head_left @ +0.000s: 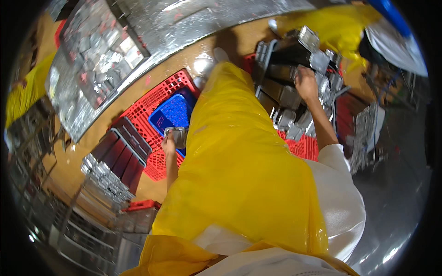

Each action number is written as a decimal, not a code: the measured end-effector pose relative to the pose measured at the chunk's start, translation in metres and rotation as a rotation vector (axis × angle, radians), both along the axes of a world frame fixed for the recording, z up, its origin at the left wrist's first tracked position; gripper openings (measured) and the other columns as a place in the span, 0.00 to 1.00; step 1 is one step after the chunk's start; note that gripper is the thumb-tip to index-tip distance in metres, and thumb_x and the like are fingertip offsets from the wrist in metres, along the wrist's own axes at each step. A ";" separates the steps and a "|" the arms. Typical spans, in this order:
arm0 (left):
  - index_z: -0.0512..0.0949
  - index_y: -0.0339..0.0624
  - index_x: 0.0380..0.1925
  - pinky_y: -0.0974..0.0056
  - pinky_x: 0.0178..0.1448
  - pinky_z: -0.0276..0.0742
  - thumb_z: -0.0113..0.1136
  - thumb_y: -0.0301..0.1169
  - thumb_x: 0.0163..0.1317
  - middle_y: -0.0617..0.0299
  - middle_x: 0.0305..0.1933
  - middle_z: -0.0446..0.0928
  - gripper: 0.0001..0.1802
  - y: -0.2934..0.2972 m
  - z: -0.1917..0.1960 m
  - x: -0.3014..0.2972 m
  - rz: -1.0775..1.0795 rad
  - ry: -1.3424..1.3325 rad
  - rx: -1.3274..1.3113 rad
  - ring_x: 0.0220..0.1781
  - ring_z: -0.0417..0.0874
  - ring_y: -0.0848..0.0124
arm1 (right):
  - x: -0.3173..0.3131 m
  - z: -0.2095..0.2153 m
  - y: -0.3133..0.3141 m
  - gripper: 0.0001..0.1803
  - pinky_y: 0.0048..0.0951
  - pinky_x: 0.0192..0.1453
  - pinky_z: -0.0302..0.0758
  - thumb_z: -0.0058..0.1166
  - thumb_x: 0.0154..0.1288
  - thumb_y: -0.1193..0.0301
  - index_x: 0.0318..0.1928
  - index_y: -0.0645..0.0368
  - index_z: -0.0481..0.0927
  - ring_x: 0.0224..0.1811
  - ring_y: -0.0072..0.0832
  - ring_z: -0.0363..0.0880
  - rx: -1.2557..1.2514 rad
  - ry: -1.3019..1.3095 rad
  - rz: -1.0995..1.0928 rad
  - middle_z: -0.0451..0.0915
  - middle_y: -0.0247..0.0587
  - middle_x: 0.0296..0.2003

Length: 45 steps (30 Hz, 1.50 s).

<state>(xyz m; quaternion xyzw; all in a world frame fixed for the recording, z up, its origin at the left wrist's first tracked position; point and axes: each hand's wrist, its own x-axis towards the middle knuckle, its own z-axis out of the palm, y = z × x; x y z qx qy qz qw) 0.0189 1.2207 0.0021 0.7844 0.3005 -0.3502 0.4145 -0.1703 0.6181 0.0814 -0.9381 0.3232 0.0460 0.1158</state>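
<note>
My left hand (169, 144) is closed on a small silvery metal pan (177, 136), holding it over the near edge of a blue plastic basket (168, 117). At the right, my right hand (305, 83) reaches into a heap of metal pans (289, 97), its fingers curled among them. What those fingers hold, if anything, is hidden. The pans lie jumbled, some in or against dark containers (262, 62). A yellow apron (239, 156) covers my front and hangs between my two hands.
Under the blue basket lies a red slatted pallet (138, 106). Dark trays (122, 149) stand stacked at the left. A metal table (64, 99) holds a basin of metal pieces (108, 60). Another person in a yellow apron (340, 25) is at the far right. The floor (76, 158) looks wet.
</note>
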 end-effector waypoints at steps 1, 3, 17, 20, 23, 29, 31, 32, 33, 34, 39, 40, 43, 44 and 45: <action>0.84 0.34 0.28 0.70 0.32 0.63 0.62 0.43 0.66 0.71 0.23 0.72 0.20 0.011 -0.043 0.003 -0.096 -0.112 -0.049 0.26 0.66 0.80 | -0.027 0.000 0.006 0.17 0.43 0.55 0.74 0.54 0.64 0.68 0.51 0.62 0.79 0.48 0.52 0.78 -0.097 -0.048 -0.186 0.80 0.53 0.45; 0.83 0.35 0.27 0.69 0.32 0.65 0.61 0.41 0.65 0.68 0.20 0.71 0.18 0.005 -0.092 0.027 -0.178 -0.192 -0.023 0.25 0.69 0.78 | -0.060 -0.011 0.019 0.14 0.43 0.51 0.76 0.54 0.65 0.67 0.46 0.64 0.80 0.40 0.51 0.80 0.006 -0.066 -0.647 0.81 0.52 0.37; 0.69 0.32 0.63 0.55 0.66 0.68 0.63 0.57 0.53 0.37 0.60 0.75 0.46 -0.026 -0.199 0.169 -0.714 -0.283 0.087 0.62 0.76 0.48 | -0.028 0.090 0.091 0.11 0.23 0.18 0.58 0.49 0.73 0.67 0.36 0.61 0.76 0.16 0.15 0.59 0.857 -0.399 -1.092 0.64 0.25 0.19; 0.72 0.32 0.60 0.63 0.61 0.71 0.60 0.46 0.64 0.44 0.56 0.79 0.32 -0.151 -0.109 0.170 -0.647 -0.021 -0.377 0.59 0.79 0.62 | 0.044 0.211 0.126 0.08 0.20 0.20 0.54 0.48 0.74 0.68 0.35 0.57 0.74 0.18 0.12 0.55 0.916 -0.407 -1.025 0.61 0.21 0.19; 0.77 0.33 0.51 0.64 0.51 0.73 0.61 0.49 0.64 0.54 0.47 0.80 0.29 -0.263 -0.085 0.128 -0.603 -0.177 -0.701 0.47 0.79 0.66 | 0.077 0.322 0.138 0.11 0.18 0.29 0.70 0.48 0.71 0.71 0.47 0.62 0.80 0.27 0.14 0.74 0.669 -0.419 -0.882 0.79 0.28 0.30; 0.72 0.40 0.58 0.60 0.53 0.73 0.63 0.45 0.63 0.57 0.45 0.77 0.29 -0.359 -0.054 0.091 -0.190 0.595 -0.924 0.46 0.77 0.67 | 0.079 0.491 0.019 0.21 0.31 0.57 0.76 0.41 0.74 0.63 0.52 0.68 0.79 0.50 0.33 0.80 0.453 -0.532 -0.439 0.81 0.49 0.50; 0.75 0.39 0.55 0.61 0.54 0.74 0.62 0.42 0.64 0.58 0.47 0.77 0.24 -0.356 -0.041 0.099 0.031 0.385 -0.965 0.50 0.76 0.66 | 0.081 0.447 -0.037 0.22 0.33 0.59 0.75 0.41 0.74 0.62 0.54 0.67 0.77 0.53 0.34 0.79 0.398 -0.891 -0.335 0.80 0.49 0.52; 0.80 0.37 0.50 0.62 0.57 0.74 0.59 0.38 0.65 0.59 0.50 0.78 0.19 -0.345 -0.053 0.113 0.098 0.223 -0.895 0.56 0.75 0.66 | 0.085 0.423 -0.061 0.23 0.33 0.61 0.74 0.41 0.75 0.61 0.56 0.67 0.76 0.54 0.34 0.78 0.367 -1.064 -0.288 0.79 0.49 0.53; 0.80 0.36 0.49 0.63 0.55 0.75 0.60 0.39 0.64 0.57 0.50 0.79 0.20 -0.327 -0.038 0.128 0.167 0.218 -0.886 0.53 0.77 0.65 | 0.112 0.389 -0.060 0.24 0.36 0.63 0.72 0.41 0.75 0.59 0.59 0.66 0.74 0.57 0.36 0.76 0.381 -1.209 -0.374 0.77 0.48 0.56; 0.80 0.36 0.48 0.63 0.53 0.77 0.62 0.41 0.63 0.56 0.50 0.80 0.21 -0.305 -0.005 0.149 0.232 0.195 -0.874 0.51 0.79 0.65 | 0.130 0.348 -0.062 0.25 0.39 0.65 0.71 0.40 0.76 0.57 0.62 0.64 0.71 0.60 0.37 0.74 0.393 -1.377 -0.464 0.75 0.47 0.58; 0.78 0.34 0.48 0.61 0.52 0.78 0.70 0.30 0.55 0.55 0.44 0.80 0.21 -0.189 0.045 0.204 0.570 -0.356 -0.415 0.44 0.81 0.66 | 0.234 0.184 -0.083 0.31 0.46 0.66 0.70 0.50 0.70 0.50 0.65 0.56 0.68 0.62 0.38 0.73 1.318 -1.691 -0.436 0.74 0.41 0.61; 0.76 0.34 0.50 0.62 0.52 0.78 0.70 0.26 0.53 0.55 0.45 0.80 0.23 -0.172 0.056 0.208 0.622 -0.518 -0.276 0.45 0.80 0.66 | 0.248 0.140 -0.100 0.32 0.47 0.64 0.72 0.52 0.69 0.50 0.65 0.58 0.68 0.61 0.40 0.74 1.560 -1.630 -0.484 0.74 0.43 0.61; 0.69 0.35 0.53 0.62 0.52 0.79 0.68 0.19 0.53 0.53 0.48 0.77 0.27 -0.163 0.137 0.243 0.719 -0.767 -0.215 0.48 0.79 0.65 | 0.306 0.055 -0.111 0.31 0.50 0.64 0.72 0.50 0.70 0.52 0.65 0.60 0.68 0.58 0.45 0.74 1.889 -1.515 -0.630 0.75 0.49 0.58; 0.67 0.35 0.53 0.61 0.52 0.79 0.67 0.19 0.53 0.52 0.49 0.77 0.27 -0.159 0.155 0.249 0.713 -0.835 -0.198 0.48 0.79 0.64 | 0.329 0.052 -0.112 0.29 0.50 0.63 0.72 0.48 0.72 0.54 0.64 0.60 0.69 0.56 0.46 0.76 1.860 -1.490 -0.434 0.77 0.49 0.55; 0.74 0.36 0.45 0.63 0.51 0.78 0.63 0.19 0.59 0.58 0.42 0.80 0.14 -0.165 0.168 0.265 0.806 -0.910 -0.115 0.43 0.81 0.68 | 0.360 0.053 -0.123 0.28 0.48 0.63 0.73 0.47 0.73 0.54 0.64 0.60 0.69 0.56 0.46 0.75 1.752 -1.383 -0.642 0.77 0.49 0.56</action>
